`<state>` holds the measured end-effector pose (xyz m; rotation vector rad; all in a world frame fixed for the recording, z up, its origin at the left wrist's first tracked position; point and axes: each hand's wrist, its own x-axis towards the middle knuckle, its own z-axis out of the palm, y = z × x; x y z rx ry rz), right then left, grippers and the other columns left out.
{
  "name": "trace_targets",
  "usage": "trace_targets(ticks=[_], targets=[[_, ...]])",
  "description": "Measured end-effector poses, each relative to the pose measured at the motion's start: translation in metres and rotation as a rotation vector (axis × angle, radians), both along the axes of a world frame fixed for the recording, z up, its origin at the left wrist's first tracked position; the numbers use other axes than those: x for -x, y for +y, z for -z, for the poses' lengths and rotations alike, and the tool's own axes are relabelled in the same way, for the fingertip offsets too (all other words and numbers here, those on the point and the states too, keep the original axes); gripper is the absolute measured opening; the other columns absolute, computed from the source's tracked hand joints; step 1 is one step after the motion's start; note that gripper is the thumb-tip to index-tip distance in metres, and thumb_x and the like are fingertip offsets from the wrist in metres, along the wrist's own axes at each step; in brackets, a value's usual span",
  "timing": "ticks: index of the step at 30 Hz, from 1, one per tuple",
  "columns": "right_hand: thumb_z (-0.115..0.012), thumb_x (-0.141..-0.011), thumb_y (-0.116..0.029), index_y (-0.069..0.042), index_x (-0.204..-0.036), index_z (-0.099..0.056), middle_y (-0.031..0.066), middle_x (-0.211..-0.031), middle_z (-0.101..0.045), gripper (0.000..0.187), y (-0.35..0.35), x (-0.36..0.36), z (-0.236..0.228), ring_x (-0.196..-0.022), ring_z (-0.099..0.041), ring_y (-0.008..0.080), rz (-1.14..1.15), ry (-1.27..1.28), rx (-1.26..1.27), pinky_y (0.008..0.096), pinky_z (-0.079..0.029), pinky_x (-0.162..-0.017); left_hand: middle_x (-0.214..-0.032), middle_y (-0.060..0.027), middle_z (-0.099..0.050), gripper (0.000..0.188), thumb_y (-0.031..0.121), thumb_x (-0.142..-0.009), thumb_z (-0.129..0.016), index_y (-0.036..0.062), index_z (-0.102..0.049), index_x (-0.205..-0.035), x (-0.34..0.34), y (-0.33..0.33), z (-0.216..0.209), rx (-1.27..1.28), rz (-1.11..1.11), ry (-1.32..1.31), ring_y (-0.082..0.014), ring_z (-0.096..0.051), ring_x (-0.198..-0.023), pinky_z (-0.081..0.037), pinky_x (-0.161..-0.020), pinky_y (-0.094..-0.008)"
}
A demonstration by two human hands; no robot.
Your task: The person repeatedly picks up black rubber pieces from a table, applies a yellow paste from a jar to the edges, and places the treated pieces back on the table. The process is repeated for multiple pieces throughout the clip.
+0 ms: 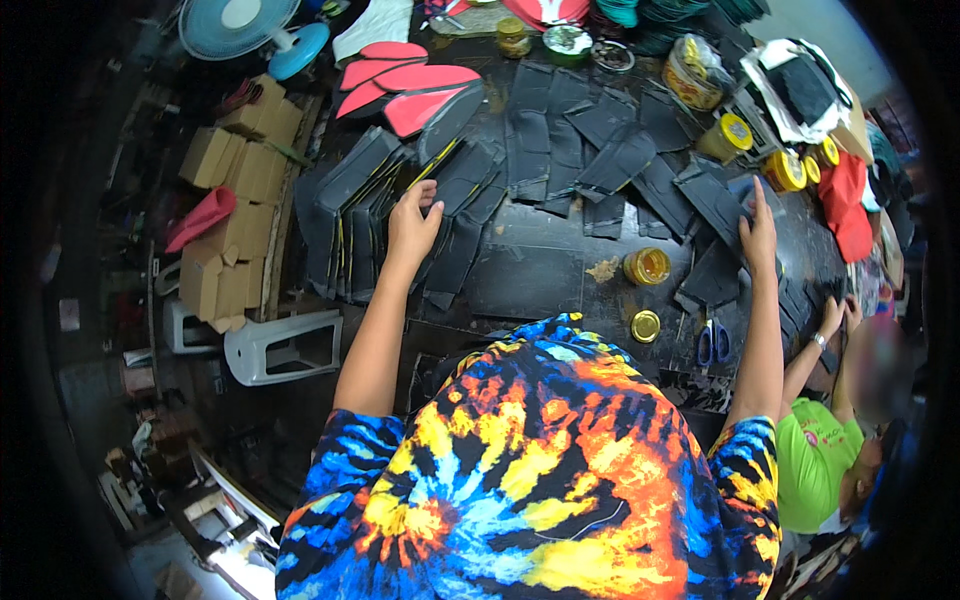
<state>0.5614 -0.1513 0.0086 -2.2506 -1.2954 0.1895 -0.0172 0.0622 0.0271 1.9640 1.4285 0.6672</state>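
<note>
My left hand (413,228) is over the stacked black panels (365,205) at the left of the table, its fingers loosely curled and the thumb apart. Nothing shows in its grasp. Several of these panels stand in overlapping rows with thin yellow edges. My right hand (759,232) is stretched out with straight fingers at the end of a flat black piece (712,205) on the right; whether it presses on the piece I cannot tell. More flat black pieces (612,150) lie overlapping across the middle of the table.
Near me are an open jar of amber paste (647,266), its gold lid (645,325) and blue-handled scissors (713,342). Pink-red cut pieces (425,90) lie at the far left. Yellow-lidded jars (730,135) stand right. Cardboard boxes (230,200) sit left; a co-worker in green (815,455) works at right.
</note>
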Motion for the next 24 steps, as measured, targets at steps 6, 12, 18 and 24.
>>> trace_targets(ticks=[6,12,18,24], targets=[[-0.069,-0.088,0.000,-0.015,-0.157,-0.042,0.0178,-0.119,-0.064,0.075,-0.016,0.045,-0.032,-0.109,-0.062,0.0321,-0.052,-0.088,-0.200,0.0408,-0.049,-0.099,-0.118,-0.0212,-0.071,0.040,0.011,-0.087,-0.073,-0.0003,-0.065,-0.124,-0.003,0.025,0.017,-0.027,0.066,0.170,-0.0383,-0.068,-0.109,-0.052,-0.096,-0.0446],[-0.079,-0.081,-0.009,-0.005,-0.126,-0.067,0.0148,-0.119,-0.065,0.047,-0.052,0.147,-0.087,-0.115,-0.062,0.0308,-0.160,0.079,-0.271,0.0411,-0.048,-0.101,-0.122,-0.0211,-0.067,0.054,0.019,-0.084,-0.077,0.0010,-0.058,-0.132,-0.008,0.060,0.013,-0.271,-0.156,0.406,-0.0413,-0.064,-0.114,-0.050,-0.099,-0.0484],[-0.091,-0.066,-0.030,-0.011,-0.106,-0.076,0.0101,-0.127,-0.063,0.046,-0.069,0.202,-0.095,-0.120,-0.056,0.0332,-0.242,-0.104,-0.036,0.0450,-0.043,-0.098,-0.094,-0.0139,-0.070,0.036,0.023,-0.078,-0.079,0.0061,-0.070,-0.108,-0.015,0.056,0.020,0.026,0.147,0.510,-0.0352,-0.068,-0.094,-0.054,-0.086,-0.0470],[-0.087,-0.067,-0.046,-0.015,-0.108,-0.080,0.0113,-0.144,-0.056,0.052,-0.056,0.203,-0.082,-0.130,-0.049,0.0336,-0.294,-0.222,0.107,0.0489,-0.039,-0.102,-0.121,-0.0238,-0.063,0.067,0.036,-0.076,-0.086,0.0055,-0.060,-0.130,-0.017,0.047,0.046,-0.257,-0.007,0.361,-0.0413,-0.057,-0.121,-0.046,-0.105,-0.0464]])
